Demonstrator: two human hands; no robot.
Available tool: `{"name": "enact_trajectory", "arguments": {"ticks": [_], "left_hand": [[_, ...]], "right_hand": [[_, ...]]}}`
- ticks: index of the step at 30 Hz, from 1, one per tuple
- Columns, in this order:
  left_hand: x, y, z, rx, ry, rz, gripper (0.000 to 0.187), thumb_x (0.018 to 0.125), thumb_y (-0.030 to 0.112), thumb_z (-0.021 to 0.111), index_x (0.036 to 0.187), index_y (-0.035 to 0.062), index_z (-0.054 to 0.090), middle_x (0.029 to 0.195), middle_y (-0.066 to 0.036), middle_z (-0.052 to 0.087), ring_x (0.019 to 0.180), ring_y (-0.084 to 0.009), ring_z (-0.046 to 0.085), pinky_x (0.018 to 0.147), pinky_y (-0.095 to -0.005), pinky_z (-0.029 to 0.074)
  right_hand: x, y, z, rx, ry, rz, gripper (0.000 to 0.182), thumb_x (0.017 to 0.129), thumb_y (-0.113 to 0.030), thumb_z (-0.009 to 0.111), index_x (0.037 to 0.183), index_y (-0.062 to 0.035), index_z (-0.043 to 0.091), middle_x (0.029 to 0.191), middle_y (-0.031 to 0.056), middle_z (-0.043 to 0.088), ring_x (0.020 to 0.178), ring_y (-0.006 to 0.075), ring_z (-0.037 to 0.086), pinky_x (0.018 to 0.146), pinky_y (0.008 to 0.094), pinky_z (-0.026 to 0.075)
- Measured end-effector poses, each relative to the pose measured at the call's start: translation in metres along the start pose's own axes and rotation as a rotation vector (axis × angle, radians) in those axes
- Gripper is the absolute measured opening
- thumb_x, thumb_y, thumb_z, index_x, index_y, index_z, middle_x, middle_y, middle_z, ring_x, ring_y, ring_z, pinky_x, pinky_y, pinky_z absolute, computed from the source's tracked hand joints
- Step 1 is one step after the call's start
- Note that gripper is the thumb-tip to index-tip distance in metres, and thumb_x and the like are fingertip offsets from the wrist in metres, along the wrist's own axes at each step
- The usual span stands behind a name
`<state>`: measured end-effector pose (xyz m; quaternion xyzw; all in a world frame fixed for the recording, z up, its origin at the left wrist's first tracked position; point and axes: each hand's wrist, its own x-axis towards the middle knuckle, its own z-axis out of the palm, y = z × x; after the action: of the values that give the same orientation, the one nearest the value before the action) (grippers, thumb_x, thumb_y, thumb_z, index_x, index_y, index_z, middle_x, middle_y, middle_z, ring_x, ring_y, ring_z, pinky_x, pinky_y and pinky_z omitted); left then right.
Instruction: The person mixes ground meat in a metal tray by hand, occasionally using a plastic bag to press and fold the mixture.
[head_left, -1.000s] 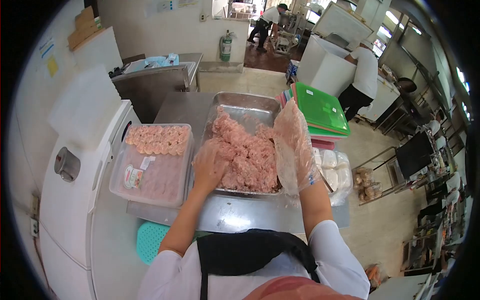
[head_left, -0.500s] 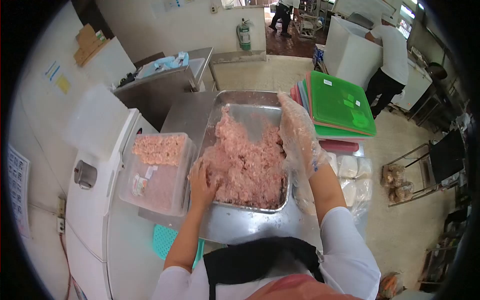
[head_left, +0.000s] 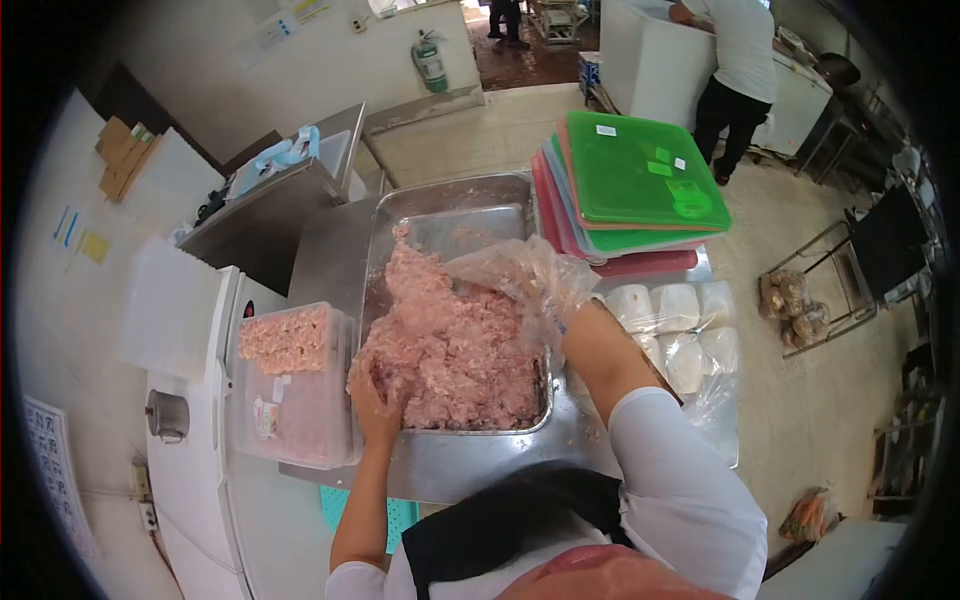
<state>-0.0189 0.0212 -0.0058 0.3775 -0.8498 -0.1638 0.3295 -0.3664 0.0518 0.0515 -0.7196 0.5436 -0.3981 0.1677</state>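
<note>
Pink ground meat [head_left: 450, 345] lies heaped in a deep metal tray [head_left: 460, 210], mostly in its near part. My left hand [head_left: 378, 402], bare, grips the tray's left side close to the meat, its fingers curved around the rim. A loose clear plastic bag [head_left: 565, 285] covers my right hand [head_left: 520, 275]. That hand is over the upper right of the heap, fingers stretched out to the left; the plastic blurs their outline. Left of the tray stands a clear plastic container [head_left: 290, 400] with rows of shaped meat pieces [head_left: 285, 340] at its far end.
Green and red lids or boards [head_left: 640, 170] are stacked right of the tray. White wrapped packs [head_left: 675, 310] lie by my right forearm. A metal cup [head_left: 167, 415] stands on the white appliance at left. Another person [head_left: 735, 60] leans over a white chest at the back.
My right hand has swung from the tray's right edge leftward and down over the meat. My left hand has slid slightly down along the left side. The view has shifted.
</note>
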Motion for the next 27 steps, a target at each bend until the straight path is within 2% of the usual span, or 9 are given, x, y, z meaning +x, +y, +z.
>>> {"name": "enact_trajectory", "arguments": {"ticks": [7,13,16,19,27], "left_hand": [[0.001,0.001,-0.003,-0.064,0.007,-0.006,0.069,0.091,0.048,0.061,0.139,-0.0002,0.048,0.141,-0.023,0.049,0.132,-0.0422,0.043,0.112,-0.0496,0.031],[-0.001,-0.008,-0.001,-0.146,-0.032,-0.038,0.073,0.087,0.046,0.065,0.142,0.0019,0.045,0.146,-0.023,0.045,0.139,-0.0426,0.037,0.118,-0.0562,0.018],[0.000,-0.003,-0.007,-0.001,-0.094,-0.060,0.077,0.085,0.044,0.067,0.146,0.0043,0.041,0.151,-0.022,0.041,0.144,-0.0424,0.032,0.120,-0.0589,0.011],[0.001,0.000,-0.008,0.013,-0.069,-0.040,0.078,0.089,0.057,0.059,0.146,0.0060,0.043,0.152,-0.020,0.041,0.143,-0.0417,0.033,0.118,-0.0605,0.012],[0.000,-0.010,-0.002,-0.050,-0.059,0.007,0.074,0.089,0.052,0.062,0.146,0.0092,0.043,0.152,-0.018,0.041,0.145,-0.0398,0.030,0.118,-0.0606,0.012]], "right_hand": [[0.015,-0.015,0.031,-0.046,-0.019,0.102,0.031,0.094,-0.014,0.059,0.124,-0.0058,0.065,0.119,0.0155,0.067,0.112,0.0297,0.063,0.099,0.0373,0.047],[0.001,-0.038,0.049,-0.133,0.003,0.133,0.031,0.093,-0.013,0.060,0.122,-0.0061,0.066,0.118,0.0154,0.067,0.112,0.0298,0.062,0.098,0.0373,0.048],[-0.005,-0.046,0.057,-0.172,0.013,0.150,0.030,0.093,-0.013,0.060,0.122,-0.0062,0.066,0.118,0.0154,0.067,0.112,0.0299,0.062,0.098,0.0374,0.048],[-0.008,-0.052,0.063,-0.196,0.017,0.166,0.030,0.092,-0.013,0.060,0.121,-0.0063,0.066,0.118,0.0154,0.067,0.112,0.0299,0.062,0.097,0.0374,0.048],[-0.003,-0.067,0.076,-0.228,0.026,0.218,0.029,0.092,-0.012,0.060,0.120,-0.0067,0.066,0.117,0.0153,0.066,0.112,0.0301,0.062,0.096,0.0375,0.049]]}}
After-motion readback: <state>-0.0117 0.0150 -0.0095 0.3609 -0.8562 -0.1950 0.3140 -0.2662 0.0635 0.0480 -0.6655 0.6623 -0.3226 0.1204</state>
